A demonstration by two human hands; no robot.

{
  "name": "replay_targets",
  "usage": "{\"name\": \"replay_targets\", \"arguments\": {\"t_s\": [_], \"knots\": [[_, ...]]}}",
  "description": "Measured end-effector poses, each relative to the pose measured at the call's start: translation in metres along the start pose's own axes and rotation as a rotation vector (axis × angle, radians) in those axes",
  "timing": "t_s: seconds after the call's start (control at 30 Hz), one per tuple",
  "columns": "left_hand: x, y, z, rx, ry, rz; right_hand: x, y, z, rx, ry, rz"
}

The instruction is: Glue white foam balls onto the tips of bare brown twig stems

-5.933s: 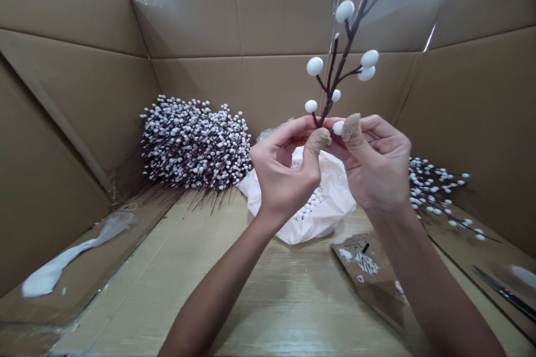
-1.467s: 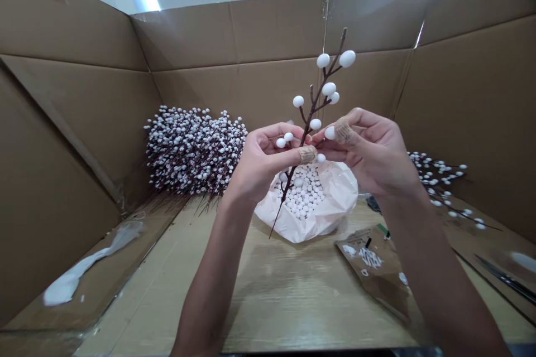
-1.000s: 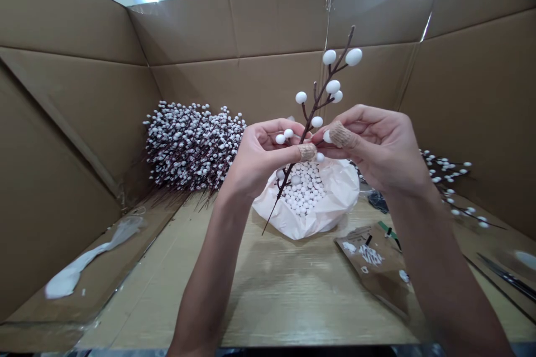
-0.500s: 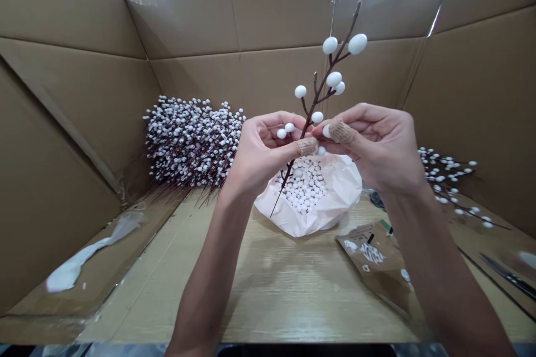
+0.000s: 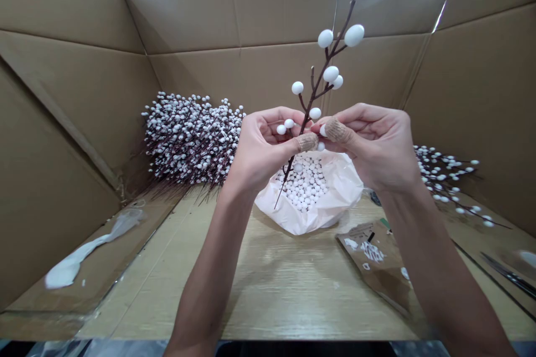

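Note:
A brown artificial berry branch (image 5: 321, 75) with several white berries slants upward in front of me. My left hand (image 5: 268, 142) is closed around its lower stem, thumb and fingers pinching it. Between the thumb and fingers of my right hand (image 5: 368, 142) is a white berry (image 5: 322, 130), held right beside the stem. Whether that berry touches a twig is hidden by my fingers. Both thumbs wear tan wraps. Below the hands sits a pale bag (image 5: 341, 187) of loose white berries (image 5: 307, 189).
A dense pile of berry branches (image 5: 192, 139) lies at the back left, and more branches (image 5: 450, 178) lie at the right. A brown cardboard piece (image 5: 377, 268), scissors (image 5: 508, 274) and a white plastic bag (image 5: 90, 251) rest on the table. Cardboard walls (image 5: 188, 17) surround the area.
The view has shifted a little. The branch stands slightly higher and more to the left in view; both hands keep the same grip, the right one still on the berry.

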State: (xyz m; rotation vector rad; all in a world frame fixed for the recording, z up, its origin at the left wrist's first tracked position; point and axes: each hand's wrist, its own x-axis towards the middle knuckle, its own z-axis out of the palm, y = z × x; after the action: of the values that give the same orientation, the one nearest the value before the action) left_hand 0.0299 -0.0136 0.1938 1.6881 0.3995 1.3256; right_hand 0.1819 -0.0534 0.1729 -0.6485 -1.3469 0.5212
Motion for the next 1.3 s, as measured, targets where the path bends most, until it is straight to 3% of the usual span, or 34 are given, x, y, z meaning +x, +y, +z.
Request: {"name": "replay_targets", "arguments": {"t_s": [0.33,0.67,0.73,0.83,0.9,0.97,1.13,1.3], "knots": [[0.002,-0.003,-0.001,-0.024,0.051,-0.005,0.003,0.006,0.001,0.023,-0.01,0.022],[0.003,-0.004,-0.004,-0.126,0.062,-0.085,0.01,0.003,-0.016,0.273,-0.177,0.235],[0.005,-0.005,-0.007,-0.152,0.079,-0.087,0.011,0.002,-0.023,0.246,-0.253,0.274],[0.007,-0.007,-0.01,-0.193,0.107,-0.093,0.01,0.002,-0.027,0.085,-0.51,0.41],[0.008,-0.008,-0.011,-0.214,0.135,-0.106,0.007,0.004,-0.021,-0.045,-0.703,0.472],[0.009,-0.009,-0.012,-0.233,0.165,-0.114,0.004,0.009,-0.01,-0.108,-0.785,0.481],[0.011,-0.01,-0.015,-0.281,0.195,-0.13,-0.004,0.022,0.017,0.01,-0.653,0.507],[0.013,-0.015,-0.019,-0.169,0.172,-0.075,-0.006,0.024,0.021,0.082,-0.557,0.508]]}}
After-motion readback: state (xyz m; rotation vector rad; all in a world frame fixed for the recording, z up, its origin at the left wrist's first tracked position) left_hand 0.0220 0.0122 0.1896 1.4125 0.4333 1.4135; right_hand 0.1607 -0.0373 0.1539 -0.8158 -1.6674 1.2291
